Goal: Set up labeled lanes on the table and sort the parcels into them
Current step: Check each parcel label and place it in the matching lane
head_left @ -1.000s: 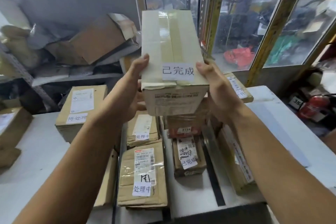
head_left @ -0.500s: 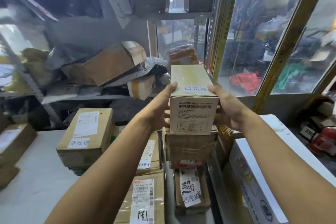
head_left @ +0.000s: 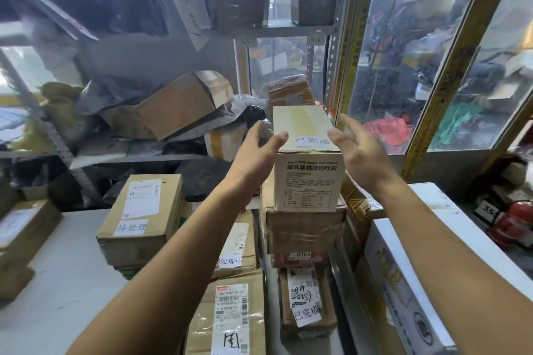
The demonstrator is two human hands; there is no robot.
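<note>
A tall cardboard toast box (head_left: 308,179) with a white 已完成 label on its taped top stands on a stack of brown parcels (head_left: 304,228) in the middle-right lane. My left hand (head_left: 255,155) hovers at its left side with fingers spread; the thumb tip looks to touch the top edge. My right hand (head_left: 356,150) is open just off the box's right side, apart from it. Below the stack lies a small parcel (head_left: 305,304) labelled 已完成. Left of it are two parcels labelled 处理中 (head_left: 235,248) (head_left: 230,317). Further left stands a box labelled 待处理 (head_left: 144,216).
A white box (head_left: 409,282) lies along the table's right side. More brown parcels (head_left: 23,228) sit at the far left on the white table (head_left: 57,282). Shelves behind hold piled boxes and bags (head_left: 178,104). A glass partition with a yellow frame (head_left: 450,72) stands to the right.
The toast box went from my raised hands down onto the parcel stack. Both hands have let go and opened, drawing slightly away from its sides.
</note>
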